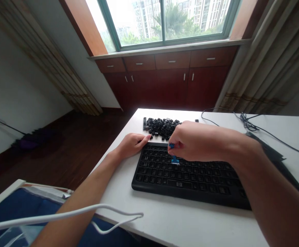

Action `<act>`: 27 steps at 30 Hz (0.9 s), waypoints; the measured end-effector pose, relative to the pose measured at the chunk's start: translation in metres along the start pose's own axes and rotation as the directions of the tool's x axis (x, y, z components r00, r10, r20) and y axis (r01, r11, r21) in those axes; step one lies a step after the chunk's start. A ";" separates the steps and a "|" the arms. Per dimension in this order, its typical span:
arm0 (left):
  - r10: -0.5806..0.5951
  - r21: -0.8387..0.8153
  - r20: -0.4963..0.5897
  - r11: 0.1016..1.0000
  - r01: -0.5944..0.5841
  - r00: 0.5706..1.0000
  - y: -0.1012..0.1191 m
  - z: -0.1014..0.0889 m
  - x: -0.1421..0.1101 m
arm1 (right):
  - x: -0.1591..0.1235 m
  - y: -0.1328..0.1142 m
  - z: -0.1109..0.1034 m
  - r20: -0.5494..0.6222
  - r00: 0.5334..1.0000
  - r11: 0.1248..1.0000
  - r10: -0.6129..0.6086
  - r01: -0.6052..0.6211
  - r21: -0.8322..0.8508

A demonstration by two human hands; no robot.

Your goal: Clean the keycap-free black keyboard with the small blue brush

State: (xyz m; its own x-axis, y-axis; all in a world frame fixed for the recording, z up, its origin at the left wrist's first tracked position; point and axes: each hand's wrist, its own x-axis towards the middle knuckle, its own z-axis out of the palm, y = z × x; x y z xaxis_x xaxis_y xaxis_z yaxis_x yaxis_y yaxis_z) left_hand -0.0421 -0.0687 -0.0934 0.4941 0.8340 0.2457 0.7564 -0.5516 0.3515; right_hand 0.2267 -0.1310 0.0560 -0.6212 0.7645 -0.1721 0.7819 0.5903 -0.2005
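Note:
My right hand (192, 141) hangs over the upper middle of a black computer keyboard (190, 181), its fingers curled around a small blue keycap puller (174, 160). The puller's lower end reaches down to the keys, and part of it is hidden by my fingers. My left hand (132, 145) lies relaxed at the keyboard's top left corner, fingers extended and holding nothing. Just beyond the fingertips is a heap of loose black keycaps (161, 128), spread on the white desk (170, 214). One stray keycap (197, 120) sits to the right of the heap.
A thin black cable (247, 122) lies tangled on the desk's far right, beside a flat black sheet (271, 152). A white cable (62, 216) crosses the foreground over a blue-covered object (18, 206). Dark red cabinets (167, 82) stand beyond the desk, beneath a window.

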 end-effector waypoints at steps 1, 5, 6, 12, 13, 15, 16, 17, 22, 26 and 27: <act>-0.001 -0.001 -0.001 1.000 0.001 1.000 0.000 0.000 0.000 | 0.001 -0.001 -0.002 0.011 1.000 1.000 0.005 -0.005 -0.002; -0.003 -0.002 -0.007 1.000 0.003 1.000 0.002 -0.001 0.000 | 0.003 -0.003 -0.011 0.021 1.000 1.000 0.004 -0.003 -0.025; -0.002 -0.002 -0.009 1.000 0.002 1.000 0.002 -0.001 -0.001 | 0.004 -0.003 -0.013 0.016 1.000 1.000 -0.003 0.003 -0.026; -0.002 -0.013 -0.016 1.000 0.002 1.000 0.003 -0.001 -0.001 | 0.008 0.000 -0.012 0.044 0.999 1.000 -0.029 0.029 -0.005; -0.006 -0.015 -0.014 1.000 0.006 1.000 0.003 -0.001 -0.001 | 0.009 0.000 -0.011 0.047 0.999 1.000 -0.026 0.027 -0.012; -0.013 -0.018 -0.009 1.000 0.013 1.000 0.004 -0.001 -0.001 | 0.009 0.000 -0.012 0.044 0.999 0.999 -0.020 0.021 -0.029; -0.016 -0.017 -0.008 1.000 0.016 1.000 0.004 -0.001 -0.001 | 0.008 0.000 -0.012 0.039 0.999 0.999 -0.015 0.016 -0.035; -0.018 -0.014 -0.007 1.000 0.018 1.000 0.004 -0.001 -0.001 | 0.008 0.000 -0.013 0.034 0.999 0.999 -0.008 0.009 -0.039; -0.022 0.001 -0.008 1.000 0.022 1.000 0.004 0.000 -0.001 | 0.007 -0.005 -0.015 0.002 1.000 1.000 -0.013 0.013 -0.022; -0.011 0.010 -0.003 1.000 0.011 1.000 0.005 0.000 -0.001 | 0.013 -0.004 -0.011 -0.011 0.997 0.997 -0.080 0.080 -0.008; -0.009 0.009 -0.009 1.000 0.009 1.000 0.005 0.000 -0.001 | 0.015 -0.003 -0.009 -0.013 0.997 0.997 -0.071 0.071 -0.019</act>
State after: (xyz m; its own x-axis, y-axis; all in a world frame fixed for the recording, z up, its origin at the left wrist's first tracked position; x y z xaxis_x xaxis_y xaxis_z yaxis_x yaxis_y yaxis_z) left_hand -0.0389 -0.0724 -0.0918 0.4833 0.8388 0.2506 0.7647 -0.5438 0.3458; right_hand 0.2159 -0.1187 0.0628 -0.6747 0.7237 -0.1450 0.7366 0.6480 -0.1936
